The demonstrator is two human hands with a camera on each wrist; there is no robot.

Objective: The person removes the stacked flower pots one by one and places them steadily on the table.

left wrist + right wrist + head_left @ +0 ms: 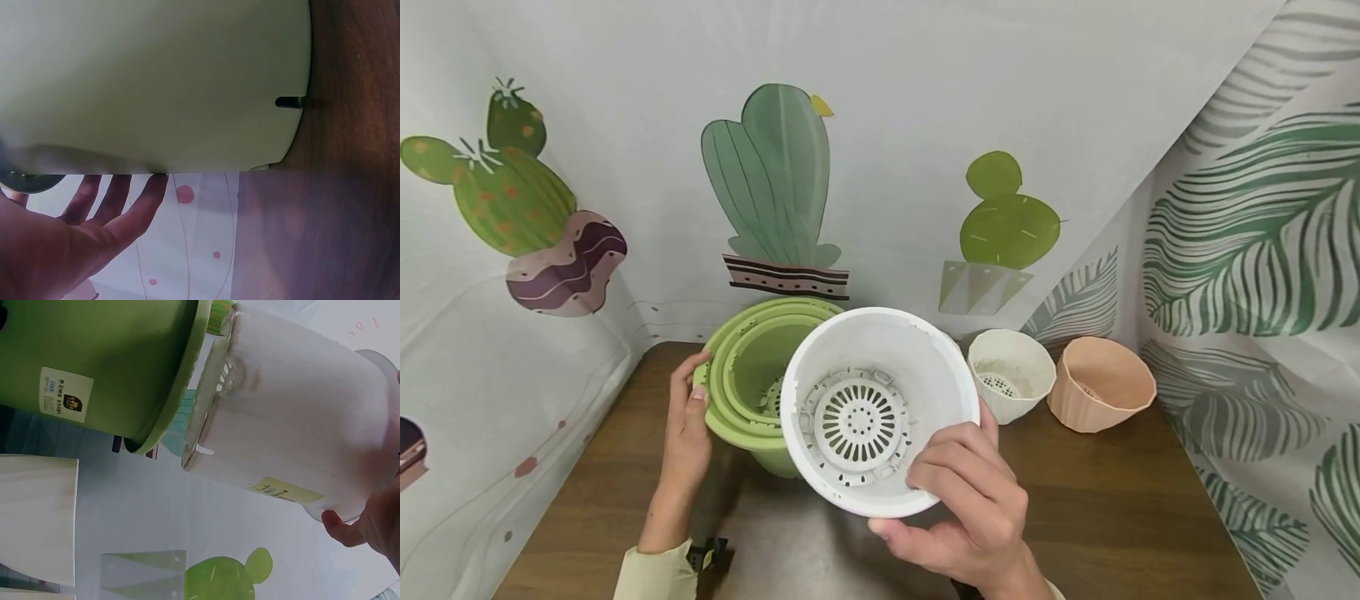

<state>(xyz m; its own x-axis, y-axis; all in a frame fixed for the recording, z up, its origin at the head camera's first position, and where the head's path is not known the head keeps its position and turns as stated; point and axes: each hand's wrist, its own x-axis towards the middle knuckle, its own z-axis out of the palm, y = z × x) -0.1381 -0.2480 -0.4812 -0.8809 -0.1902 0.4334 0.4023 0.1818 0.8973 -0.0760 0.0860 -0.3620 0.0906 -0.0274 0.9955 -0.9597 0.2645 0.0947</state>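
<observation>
My right hand grips a white plastic flowerpot by its rim, fingers inside and thumb below. The pot is raised and tilted, so its slotted drainage base shows in the head view. Behind it to the left stand nested green flowerpots, partly hidden by the white one. My left hand holds their left rim, thumb on top. In the left wrist view, the fingers touch the green wall. The right wrist view shows the white pot's base beside the green rim.
On the brown wooden table, a cream faceted pot and a peach faceted pot stand at the back right. A white cloth printed with cacti hangs behind, and a leaf-patterned cloth on the right.
</observation>
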